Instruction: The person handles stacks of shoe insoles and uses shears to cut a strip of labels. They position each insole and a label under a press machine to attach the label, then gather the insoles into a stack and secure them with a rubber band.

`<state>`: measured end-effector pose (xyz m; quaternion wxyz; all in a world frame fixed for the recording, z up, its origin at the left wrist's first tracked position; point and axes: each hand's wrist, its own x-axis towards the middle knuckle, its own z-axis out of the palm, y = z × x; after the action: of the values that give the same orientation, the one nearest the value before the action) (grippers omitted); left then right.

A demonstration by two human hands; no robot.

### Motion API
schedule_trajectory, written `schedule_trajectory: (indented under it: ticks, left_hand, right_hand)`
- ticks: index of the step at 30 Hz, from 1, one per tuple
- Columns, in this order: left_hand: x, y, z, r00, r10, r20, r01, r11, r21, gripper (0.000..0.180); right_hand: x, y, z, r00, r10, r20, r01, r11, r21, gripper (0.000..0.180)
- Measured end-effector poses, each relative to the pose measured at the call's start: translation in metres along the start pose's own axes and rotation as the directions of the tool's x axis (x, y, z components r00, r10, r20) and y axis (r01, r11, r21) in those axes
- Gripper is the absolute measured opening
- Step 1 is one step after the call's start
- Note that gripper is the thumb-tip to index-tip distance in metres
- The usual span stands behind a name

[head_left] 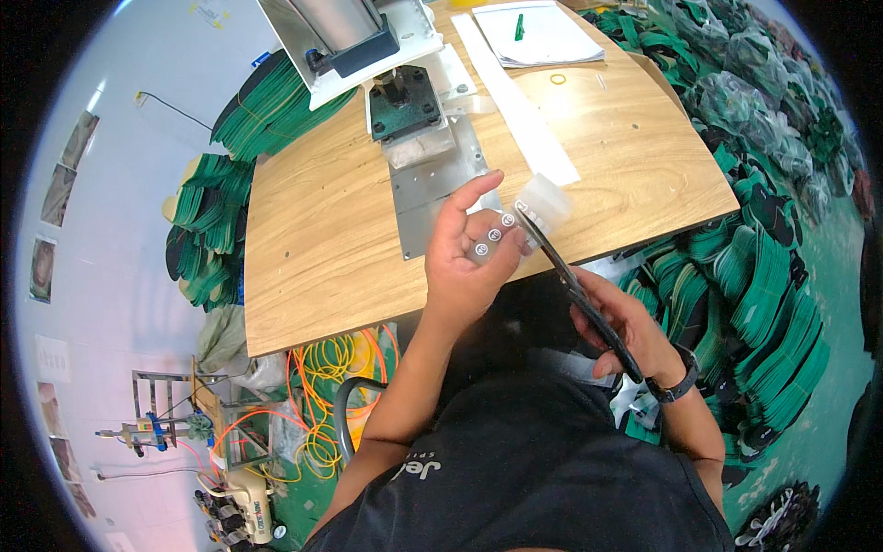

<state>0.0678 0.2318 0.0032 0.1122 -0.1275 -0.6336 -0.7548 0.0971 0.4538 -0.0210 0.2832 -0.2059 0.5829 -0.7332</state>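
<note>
My left hand [466, 267] pinches a translucent plastic strip [543, 204] printed with round white marks, its index finger stretched out above. Held in my right hand [625, 322] is a pair of black scissors [572, 287], pointing up and left. Their tips reach the strip just beside my left fingers; whether the blades are parted there I cannot tell. Both hands are over the near edge of a wood-topped table [322, 267]. Beyond my left hand a metal plate [421, 198] lies under a press [405, 106] with a clear block below its head.
On the table are a long white strip [520, 101], a paper pad [538, 37] with a green pen [520, 28], and a yellow ring [557, 79]. Stacks of green sheets [773, 322] flank the table. Yellow and orange hoses [322, 396] lie on the floor at the left.
</note>
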Motion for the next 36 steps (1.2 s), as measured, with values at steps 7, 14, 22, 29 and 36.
schedule_trajectory:
  ticks: [7,14,22,29,36]
  left_hand:
    - [0.002,-0.001,0.002,0.999,0.002,0.032,-0.002,1.0,-0.012,0.061]
    - [0.0,0.002,-0.005,0.984,-0.162,0.067,0.156,0.984,0.088,0.048]
    - [0.024,-0.046,0.009,0.972,0.153,0.179,-0.223,0.844,0.489,0.013]
    - [-0.01,-0.052,0.076,0.678,0.069,0.732,-0.508,0.764,0.398,0.014]
    - [0.006,-0.042,0.031,0.963,-0.039,0.266,-0.008,0.985,0.172,0.008]
  right_hand:
    - [-0.004,-0.003,0.004,0.998,-0.046,-0.036,0.044,0.998,-0.054,0.095]
    - [-0.028,0.002,0.004,0.905,-0.045,-0.424,0.044,0.999,-0.012,0.069]
    - [-0.034,-0.041,-0.025,0.545,-0.624,-0.56,0.373,0.778,-0.505,0.072]
    - [0.044,-0.069,-0.097,0.679,-0.594,-0.43,0.114,0.665,-0.738,0.047]
    - [0.106,-0.043,-0.157,0.8,-0.474,-0.368,-0.243,0.305,-0.921,0.043]
